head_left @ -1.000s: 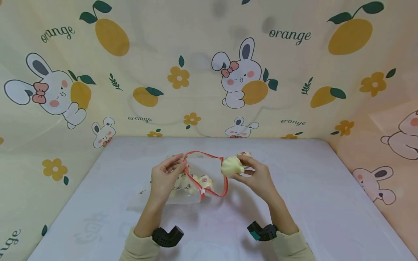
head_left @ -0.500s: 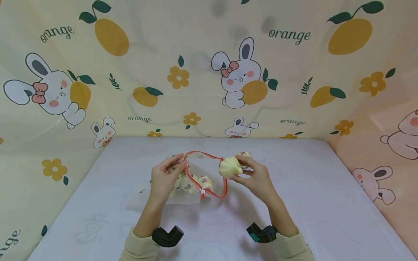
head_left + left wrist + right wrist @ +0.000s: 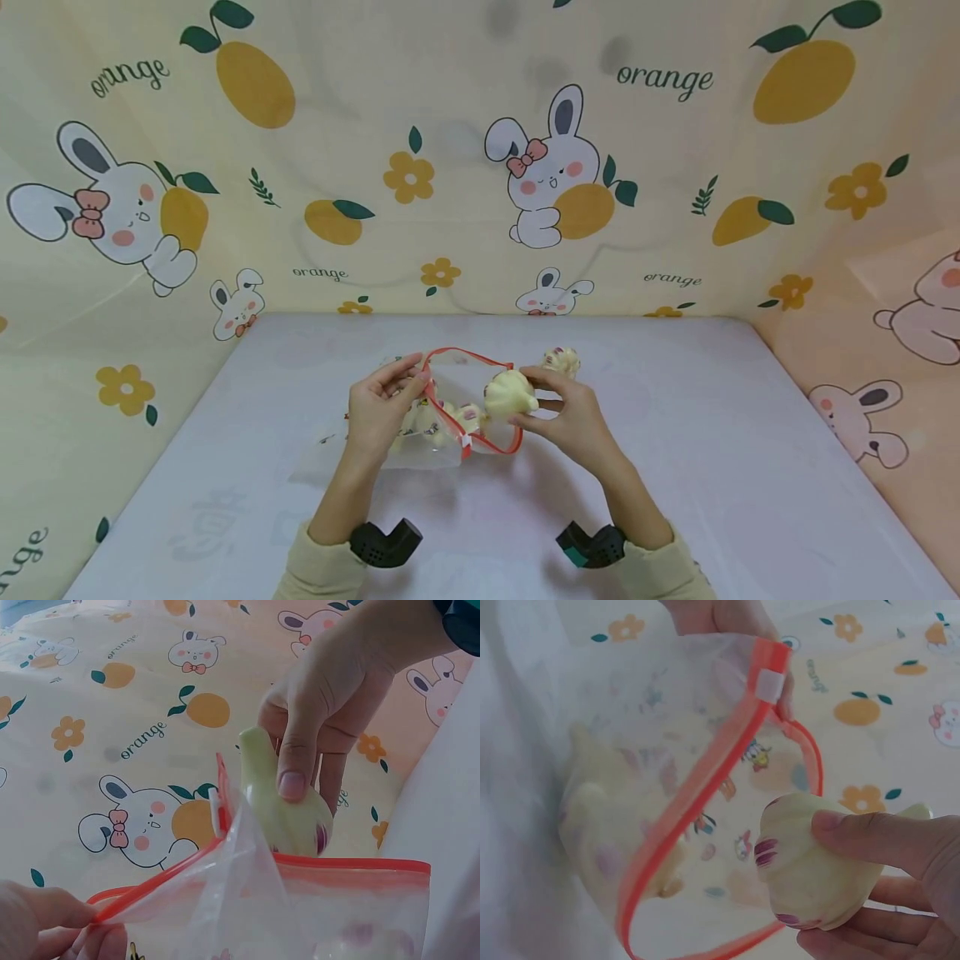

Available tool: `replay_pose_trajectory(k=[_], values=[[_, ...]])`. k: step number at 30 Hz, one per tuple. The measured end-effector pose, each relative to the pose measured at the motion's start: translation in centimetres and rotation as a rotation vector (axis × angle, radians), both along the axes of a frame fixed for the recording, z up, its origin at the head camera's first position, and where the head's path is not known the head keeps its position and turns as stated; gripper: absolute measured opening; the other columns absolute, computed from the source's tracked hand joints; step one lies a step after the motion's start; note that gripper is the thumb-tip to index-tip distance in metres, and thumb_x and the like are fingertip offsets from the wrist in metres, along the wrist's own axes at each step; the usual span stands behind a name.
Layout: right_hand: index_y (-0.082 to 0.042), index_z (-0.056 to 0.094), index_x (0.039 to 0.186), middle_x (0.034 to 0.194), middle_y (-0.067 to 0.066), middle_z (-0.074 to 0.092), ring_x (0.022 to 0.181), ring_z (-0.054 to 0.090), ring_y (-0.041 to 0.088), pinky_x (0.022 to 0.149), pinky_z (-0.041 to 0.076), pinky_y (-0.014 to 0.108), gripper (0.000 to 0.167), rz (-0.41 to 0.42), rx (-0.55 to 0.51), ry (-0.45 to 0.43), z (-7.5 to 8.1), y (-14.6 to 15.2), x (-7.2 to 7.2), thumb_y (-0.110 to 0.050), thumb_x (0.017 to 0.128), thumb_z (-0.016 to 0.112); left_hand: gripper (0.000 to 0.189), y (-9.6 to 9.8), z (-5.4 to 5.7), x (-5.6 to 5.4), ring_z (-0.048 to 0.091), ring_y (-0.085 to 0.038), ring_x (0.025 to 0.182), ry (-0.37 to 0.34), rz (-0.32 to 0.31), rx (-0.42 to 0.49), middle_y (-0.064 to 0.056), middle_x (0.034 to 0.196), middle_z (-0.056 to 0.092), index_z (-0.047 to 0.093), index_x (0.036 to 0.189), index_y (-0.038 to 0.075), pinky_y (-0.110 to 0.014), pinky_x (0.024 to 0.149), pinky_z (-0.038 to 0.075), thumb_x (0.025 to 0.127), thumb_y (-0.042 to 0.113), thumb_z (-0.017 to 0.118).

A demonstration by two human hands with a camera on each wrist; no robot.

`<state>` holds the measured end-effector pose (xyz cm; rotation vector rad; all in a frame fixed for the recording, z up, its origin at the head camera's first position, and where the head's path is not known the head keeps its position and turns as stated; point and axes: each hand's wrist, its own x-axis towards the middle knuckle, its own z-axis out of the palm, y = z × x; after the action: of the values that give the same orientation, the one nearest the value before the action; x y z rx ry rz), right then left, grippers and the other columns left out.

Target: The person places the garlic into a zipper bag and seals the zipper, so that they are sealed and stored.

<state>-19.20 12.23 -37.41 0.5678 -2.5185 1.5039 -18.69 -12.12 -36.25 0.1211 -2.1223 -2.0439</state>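
A clear zip bag [image 3: 429, 456] with a red-edged mouth lies on the table, its mouth spread wide. My left hand [image 3: 378, 412] pinches the red edge [image 3: 142, 898] on the left side. Between thumb and fingers of my right hand [image 3: 576, 417] is a pale garlic bulb [image 3: 507, 395] with purple streaks. In the head view this bulb overlaps the right part of the bag's mouth; the left wrist view shows it just above the red edge, stem upward. Several more garlic bulbs [image 3: 622, 825] show through the film inside the bag.
Another garlic bulb [image 3: 562, 361] lies on the white table [image 3: 712, 467], behind my right hand. A patterned cloth backdrop [image 3: 465, 217] rises at the table's back and sides. A small white slider [image 3: 769, 685] sits on the red edge.
My right hand has moved left with the garlic bulb, from the right edge of the bag's mouth to over it. The loose bulb behind is more exposed. My left hand stays in place.
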Motion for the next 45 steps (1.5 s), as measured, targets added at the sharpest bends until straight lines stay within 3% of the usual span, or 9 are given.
replay_pose_trajectory(k=[16, 25, 30, 38, 45], values=[[-0.002, 0.061, 0.122, 0.116, 0.016, 0.065, 0.110, 0.062, 0.031, 0.082, 0.061, 0.028, 0.057, 0.032, -0.029, -0.025, -0.6, -1.7, 0.6, -0.004, 0.069, 0.084, 0.031, 0.0, 0.0, 0.0, 0.062, 0.002, 0.072, 0.011, -0.006, 0.002, 0.015, 0.084, 0.062, 0.066, 0.120, 0.001, -0.008, 0.057, 0.046, 0.090, 0.006, 0.066], [-0.001, 0.064, 0.117, 0.107, 0.012, 0.063, 0.093, 0.058, 0.015, 0.072, 0.062, 0.027, 0.053, 0.023, 0.007, 0.003, -0.8, -2.5, 0.8, -0.008, 0.068, 0.086, 0.030, 0.0, 0.0, 0.0, 0.061, 0.002, 0.074, 0.008, 0.001, -0.010, 0.008, 0.088, 0.065, 0.066, 0.120, 0.002, -0.008, 0.057, 0.046, 0.091, 0.008, 0.065], [-0.005, 0.066, 0.114, 0.102, 0.009, 0.066, 0.083, 0.055, 0.008, 0.064, 0.059, 0.025, 0.050, 0.020, 0.052, 0.064, -1.1, -2.8, 0.8, -0.013, 0.069, 0.086, 0.030, 0.0, -0.1, -0.1, 0.061, 0.001, 0.074, 0.005, 0.002, -0.014, 0.002, 0.092, 0.066, 0.067, 0.120, 0.003, -0.008, 0.057, 0.046, 0.090, 0.007, 0.066], [-0.003, 0.068, 0.113, 0.102, 0.011, 0.069, 0.071, 0.060, 0.011, 0.061, 0.054, 0.022, 0.045, -0.004, 0.087, 0.045, -1.6, -3.1, 0.7, -0.013, 0.072, 0.084, 0.035, 0.1, -0.1, -0.1, 0.061, 0.001, 0.078, 0.003, -0.006, -0.003, 0.004, 0.091, 0.065, 0.065, 0.121, 0.002, -0.009, 0.067, 0.054, 0.089, 0.014, 0.069], [0.000, 0.067, 0.108, 0.101, 0.016, 0.066, 0.076, 0.068, 0.021, 0.065, 0.058, 0.017, 0.036, -0.017, -0.006, 0.004, -1.9, -3.3, 0.6, -0.004, 0.074, 0.080, 0.036, 0.1, -0.1, -0.1, 0.061, 0.001, 0.078, 0.000, -0.007, -0.002, 0.005, 0.091, 0.064, 0.064, 0.122, 0.000, -0.010, 0.069, 0.056, 0.088, 0.012, 0.069]])
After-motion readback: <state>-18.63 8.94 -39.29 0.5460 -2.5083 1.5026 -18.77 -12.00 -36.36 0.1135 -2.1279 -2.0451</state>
